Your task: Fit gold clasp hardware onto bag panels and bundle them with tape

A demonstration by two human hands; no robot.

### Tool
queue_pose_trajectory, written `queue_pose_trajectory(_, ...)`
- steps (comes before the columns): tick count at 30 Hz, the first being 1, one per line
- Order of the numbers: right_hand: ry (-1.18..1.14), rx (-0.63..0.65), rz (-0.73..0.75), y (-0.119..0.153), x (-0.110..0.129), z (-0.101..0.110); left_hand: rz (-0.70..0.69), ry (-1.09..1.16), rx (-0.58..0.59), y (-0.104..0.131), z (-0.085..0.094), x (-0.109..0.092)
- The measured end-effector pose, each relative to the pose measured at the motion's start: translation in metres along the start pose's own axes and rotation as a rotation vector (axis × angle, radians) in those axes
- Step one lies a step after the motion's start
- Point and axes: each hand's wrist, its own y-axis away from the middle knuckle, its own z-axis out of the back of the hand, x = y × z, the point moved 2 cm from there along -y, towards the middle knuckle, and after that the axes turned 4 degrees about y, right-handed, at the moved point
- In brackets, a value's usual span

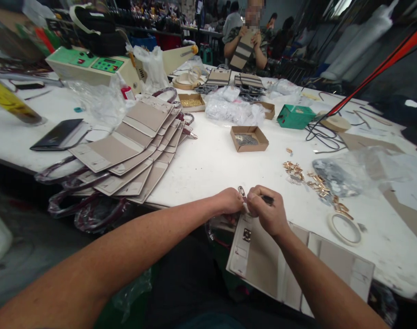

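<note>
Beige panel [263,260] lies below right of centre, at the near edge of the white table [194,169]. Metal clasp [241,191] shows between the hands. Right hand [271,214] is closed round a dark handle [267,199]; left hand [230,201] is curled beside it — its exact hold cannot be told. Tape roll [332,226] and gold-coloured fittings [319,185] at right; stacked panels [121,146] at left — green box [296,116] upper right.

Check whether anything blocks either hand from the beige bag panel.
Nothing visible: left hand and right hand are both at the far-left corner of the beige bag panel. The tape roll lies off to their right.
</note>
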Motion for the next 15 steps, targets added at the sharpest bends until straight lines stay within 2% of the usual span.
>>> queue_pose_trajectory(6, -0.307, -0.208, 0.025, 0.0046, 0.0027, 0.009, 0.003, 0.043, 0.024, 0.0033, 0.0, 0.0002)
queue_pose_trajectory(15, -0.353, -0.268, 0.017, 0.009, -0.0071, 0.0036, -0.018, -0.014, 0.004, -0.002, 0.0009, 0.0016)
